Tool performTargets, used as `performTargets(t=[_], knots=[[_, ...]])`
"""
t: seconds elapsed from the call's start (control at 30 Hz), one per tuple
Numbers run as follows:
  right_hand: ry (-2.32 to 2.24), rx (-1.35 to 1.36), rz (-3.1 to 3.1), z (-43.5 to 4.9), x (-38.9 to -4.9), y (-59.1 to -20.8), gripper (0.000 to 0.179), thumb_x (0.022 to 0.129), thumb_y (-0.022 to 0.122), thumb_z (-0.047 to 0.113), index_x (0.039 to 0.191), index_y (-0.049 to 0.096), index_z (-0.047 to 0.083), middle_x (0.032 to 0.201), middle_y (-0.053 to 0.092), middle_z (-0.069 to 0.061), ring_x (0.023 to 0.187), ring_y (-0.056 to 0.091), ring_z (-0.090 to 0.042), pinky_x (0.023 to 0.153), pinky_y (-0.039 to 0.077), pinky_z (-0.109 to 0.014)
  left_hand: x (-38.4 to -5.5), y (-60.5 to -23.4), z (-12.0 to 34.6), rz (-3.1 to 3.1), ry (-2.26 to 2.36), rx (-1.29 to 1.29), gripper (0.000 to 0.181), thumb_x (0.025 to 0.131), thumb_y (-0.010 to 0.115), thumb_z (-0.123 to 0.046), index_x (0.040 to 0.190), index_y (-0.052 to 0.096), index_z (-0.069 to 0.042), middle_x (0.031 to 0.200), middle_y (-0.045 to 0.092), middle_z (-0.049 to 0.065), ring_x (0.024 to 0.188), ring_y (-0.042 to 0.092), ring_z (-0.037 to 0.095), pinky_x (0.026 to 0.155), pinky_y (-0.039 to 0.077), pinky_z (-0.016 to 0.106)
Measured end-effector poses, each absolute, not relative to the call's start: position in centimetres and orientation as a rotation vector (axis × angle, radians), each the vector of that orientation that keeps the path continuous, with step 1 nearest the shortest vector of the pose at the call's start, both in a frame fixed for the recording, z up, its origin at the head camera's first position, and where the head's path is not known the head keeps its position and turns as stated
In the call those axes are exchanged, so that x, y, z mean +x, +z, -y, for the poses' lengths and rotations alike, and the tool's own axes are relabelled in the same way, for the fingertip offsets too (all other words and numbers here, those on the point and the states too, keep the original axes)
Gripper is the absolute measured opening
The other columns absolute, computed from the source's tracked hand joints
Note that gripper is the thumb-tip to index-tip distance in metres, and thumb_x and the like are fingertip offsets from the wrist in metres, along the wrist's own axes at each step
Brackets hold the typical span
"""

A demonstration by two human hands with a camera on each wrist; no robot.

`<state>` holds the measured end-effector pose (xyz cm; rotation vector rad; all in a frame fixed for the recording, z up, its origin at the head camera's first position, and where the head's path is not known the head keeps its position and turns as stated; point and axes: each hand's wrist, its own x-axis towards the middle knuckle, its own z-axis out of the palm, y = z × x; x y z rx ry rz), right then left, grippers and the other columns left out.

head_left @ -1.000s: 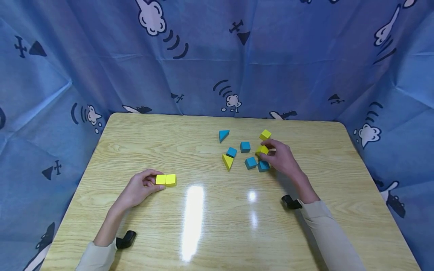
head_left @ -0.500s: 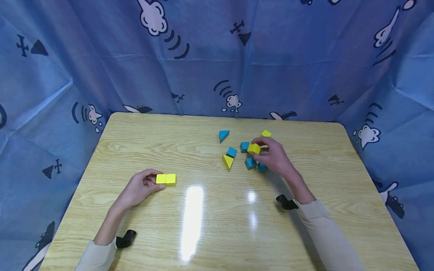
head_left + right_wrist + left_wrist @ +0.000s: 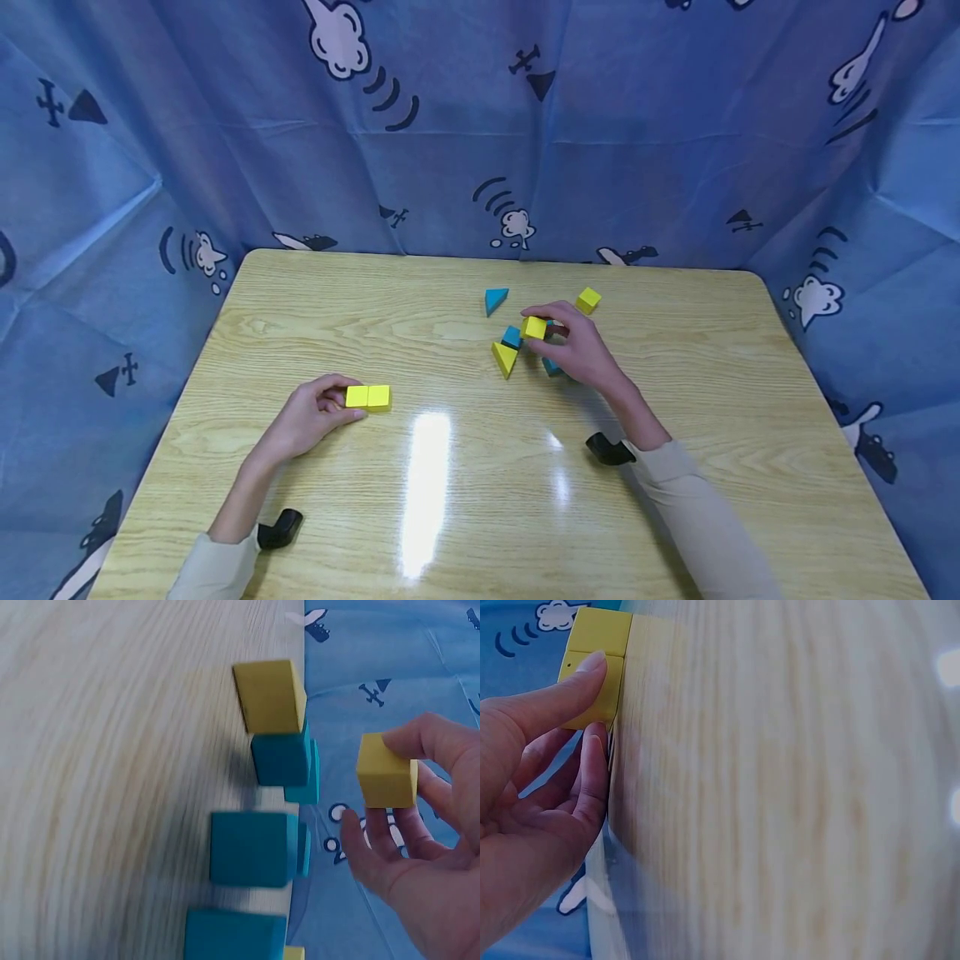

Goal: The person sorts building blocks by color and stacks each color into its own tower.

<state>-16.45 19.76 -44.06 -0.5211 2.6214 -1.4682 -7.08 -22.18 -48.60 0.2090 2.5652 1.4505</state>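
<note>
Two yellow cubes (image 3: 367, 397) sit side by side at the left of the table. My left hand (image 3: 303, 415) pinches the nearer-to-hand cube (image 3: 592, 686) between thumb and fingers. Over the scattered blocks, my right hand (image 3: 587, 348) holds another yellow cube (image 3: 534, 328), raised off the table in the right wrist view. Just left of that cube lie a blue cube (image 3: 512, 337) and a yellow triangular block (image 3: 505, 360). A blue cube (image 3: 249, 849) and a second blue cube (image 3: 236, 935) are mostly hidden under the right hand in the head view.
Toward the back of the wooden table (image 3: 360, 300) lie a blue triangular block (image 3: 495, 301) and a single yellow cube (image 3: 588, 300). A blue patterned curtain (image 3: 450, 167) surrounds the table's back and sides.
My right hand has lifted the yellow cube from among the blocks and carried it leftward, uncovering the yellow cube at the back. My left hand stays still on its cube.
</note>
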Motion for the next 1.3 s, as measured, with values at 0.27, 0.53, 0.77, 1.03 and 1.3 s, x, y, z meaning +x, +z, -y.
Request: performTargets(t=[0.27, 0.53, 0.77, 1.03, 1.3], knots=[[-1.545, -0.551, -2.551, -17.6, -16.2, -44.2, 0.040, 0.094, 0.073, 0.001, 0.133, 0.067, 0.006, 0.127, 0.058, -0.014, 0.120, 0.058, -0.031, 0.103, 0.051, -0.045, -7.0, -48.5, 22.1, -2.554, 1.464, 0.195, 0.039, 0.086, 0.084, -0.009, 0.121, 0.069, 0.001, 0.091, 0.061, 0.009, 0.074, 0.054, 0.016, 0.064, 0.048, 0.021], [-1.651, -0.585, -2.463, -15.1, -16.1, -44.5, 0.041, 0.092, 0.073, -0.004, 0.131, 0.061, -0.002, 0.126, 0.057, -0.013, 0.122, 0.056, -0.029, 0.102, 0.052, -0.038, -6.9, -48.4, 22.1, -2.553, 1.465, 0.199, 0.038, 0.087, 0.083, -0.008, 0.121, 0.068, 0.000, 0.091, 0.061, 0.009, 0.073, 0.054, 0.015, 0.064, 0.048, 0.021], [-1.778, -0.653, -2.342, -12.8, -15.7, -45.0, 0.036, 0.090, 0.075, -0.005, 0.123, 0.061, 0.003, 0.123, 0.059, -0.013, 0.118, 0.059, -0.028, 0.101, 0.052, -0.032, -6.9, -48.4, 22.1, -2.545, 1.486, 0.194, 0.039, 0.087, 0.084, -0.010, 0.122, 0.069, 0.000, 0.093, 0.063, 0.009, 0.074, 0.055, 0.016, 0.065, 0.049, 0.021], [-1.832, -0.718, -2.247, -10.1, -15.0, -45.4, 0.036, 0.089, 0.075, -0.008, 0.121, 0.063, 0.004, 0.121, 0.062, -0.010, 0.115, 0.061, -0.024, 0.099, 0.053, -0.031, -7.0, -48.4, 22.0, -2.544, 1.484, 0.194, 0.040, 0.087, 0.084, -0.010, 0.123, 0.068, 0.000, 0.094, 0.064, 0.010, 0.075, 0.056, 0.017, 0.066, 0.049, 0.021], [-1.830, -0.769, -2.215, -7.4, -14.1, -45.7, 0.036, 0.090, 0.076, -0.005, 0.123, 0.064, 0.003, 0.123, 0.062, -0.010, 0.116, 0.061, -0.025, 0.099, 0.053, -0.031, -7.0, -48.3, 22.0, -2.537, 1.481, 0.175, 0.041, 0.087, 0.083, -0.011, 0.123, 0.068, 0.001, 0.095, 0.063, 0.010, 0.076, 0.057, 0.017, 0.066, 0.050, 0.021]])
